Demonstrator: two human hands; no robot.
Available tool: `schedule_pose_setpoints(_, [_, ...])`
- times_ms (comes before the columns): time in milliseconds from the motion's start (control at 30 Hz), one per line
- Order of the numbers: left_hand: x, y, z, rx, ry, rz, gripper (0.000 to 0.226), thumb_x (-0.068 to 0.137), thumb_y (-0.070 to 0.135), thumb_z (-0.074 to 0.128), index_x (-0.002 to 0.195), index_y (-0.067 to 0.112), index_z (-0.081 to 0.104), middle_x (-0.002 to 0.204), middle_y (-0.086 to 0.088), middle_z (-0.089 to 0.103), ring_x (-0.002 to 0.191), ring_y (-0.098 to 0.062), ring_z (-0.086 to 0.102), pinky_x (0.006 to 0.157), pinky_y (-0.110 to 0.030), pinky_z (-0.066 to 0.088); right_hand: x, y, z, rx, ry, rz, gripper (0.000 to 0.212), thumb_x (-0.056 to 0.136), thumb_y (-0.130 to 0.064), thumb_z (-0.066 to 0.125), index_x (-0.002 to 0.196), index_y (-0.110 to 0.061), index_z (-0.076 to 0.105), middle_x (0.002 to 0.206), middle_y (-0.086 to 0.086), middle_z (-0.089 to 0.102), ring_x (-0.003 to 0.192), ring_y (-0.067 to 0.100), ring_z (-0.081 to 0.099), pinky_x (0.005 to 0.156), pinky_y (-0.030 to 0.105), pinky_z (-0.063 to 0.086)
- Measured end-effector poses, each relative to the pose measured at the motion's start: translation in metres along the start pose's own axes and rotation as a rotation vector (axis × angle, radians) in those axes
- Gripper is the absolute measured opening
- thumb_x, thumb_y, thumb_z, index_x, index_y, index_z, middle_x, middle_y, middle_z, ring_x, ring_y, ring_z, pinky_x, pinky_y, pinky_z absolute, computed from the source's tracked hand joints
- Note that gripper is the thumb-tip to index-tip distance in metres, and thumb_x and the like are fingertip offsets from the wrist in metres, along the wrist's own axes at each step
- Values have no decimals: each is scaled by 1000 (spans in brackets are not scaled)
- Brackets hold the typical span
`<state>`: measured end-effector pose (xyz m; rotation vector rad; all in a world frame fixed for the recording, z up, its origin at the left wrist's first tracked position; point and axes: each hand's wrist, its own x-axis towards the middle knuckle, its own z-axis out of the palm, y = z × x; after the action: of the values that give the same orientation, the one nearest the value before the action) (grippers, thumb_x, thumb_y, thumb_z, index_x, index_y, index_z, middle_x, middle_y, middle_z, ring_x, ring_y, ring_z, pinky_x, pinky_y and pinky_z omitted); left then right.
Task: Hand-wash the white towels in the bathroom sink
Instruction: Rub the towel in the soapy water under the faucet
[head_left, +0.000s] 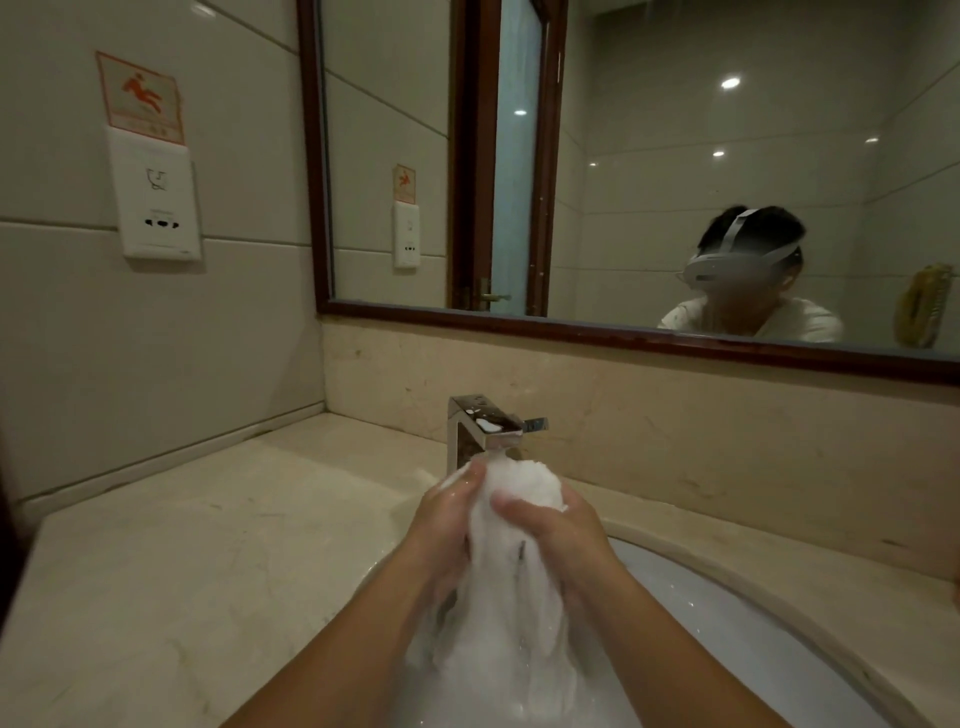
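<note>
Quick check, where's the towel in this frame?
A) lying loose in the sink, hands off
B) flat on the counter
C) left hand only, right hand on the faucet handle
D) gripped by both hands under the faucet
D: the left hand and right hand both grip the towel, its bunched top right under the faucet spout, above the sink.

Towel (511, 597) under faucet (485, 431) (over sink (753, 618)).
</note>
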<state>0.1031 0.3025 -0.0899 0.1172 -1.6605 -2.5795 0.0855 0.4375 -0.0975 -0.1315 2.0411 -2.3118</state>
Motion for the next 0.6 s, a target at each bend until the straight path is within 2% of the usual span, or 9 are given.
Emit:
schedule_pose_setpoints(67, [2,-1,-1,90,20,48,35,105,35,60,123,9,73,113,-20,77,103,-36,75,94,-50,60,3,-2,-2,25,62,0,59,60,-27,89,116,-16,74,94,8,82,87,31,80,87,55,64])
schedule_pose_setpoints(167, [5,-6,-3,370,139,120,42,93,54,72,123,23,73,112,-4,78,101,-26,75,91,-48,62,7,-8,-11,185,118,27,35,79,-12,85,112,-9,72,92,14,81,87,37,79,83,52,65])
schedule_pose_setpoints(233, [5,-9,-4,525,178,178,57,83,70,68,118,26,74,110,0,77,100,-23,73,91,-49,61,5,-13,-16,288,110,37,30,84,-6,81,113,-5,71,95,21,80,87,40,78,82,52,64])
schedule_pose_setpoints(267, [4,-9,-3,620,179,207,58,84,72,63,118,26,75,110,1,77,101,-22,72,93,-47,60,3,-16,-16,319,105,36,31,84,-5,80,114,-3,71,99,24,79,86,40,77,82,52,63])
schedule_pose_setpoints(367, [-3,-6,6,955,162,262,44,106,56,45,117,24,73,114,-2,73,105,-23,67,95,-39,54,1,-17,-11,362,74,25,35,83,-5,78,116,4,70,108,32,75,91,44,76,86,54,61])
schedule_pose_setpoints(400, [-4,-4,8,990,154,253,42,109,51,41,114,23,72,115,-3,72,106,-23,66,95,-38,53,1,-17,-8,372,70,23,35,83,-4,78,116,4,71,108,32,75,92,45,76,85,54,62])
schedule_pose_setpoints(433, [-6,-2,10,930,134,228,39,110,48,40,111,23,70,114,-4,71,106,-23,67,95,-38,54,1,-16,-5,364,66,15,34,83,-4,78,116,4,71,106,30,76,92,43,76,85,53,62])
schedule_pose_setpoints(500, [-10,-3,13,648,89,200,33,109,45,47,116,22,69,116,-3,72,106,-21,69,98,-44,57,2,-14,-2,345,63,-15,33,86,-5,80,117,-2,72,103,25,78,94,40,78,89,55,63])
schedule_pose_setpoints(600, [-14,-7,12,339,70,198,30,101,50,61,122,30,67,120,-2,74,108,-21,73,98,-49,59,7,-8,-1,341,62,5,43,86,-17,85,125,-7,69,107,21,79,99,40,78,93,57,62])
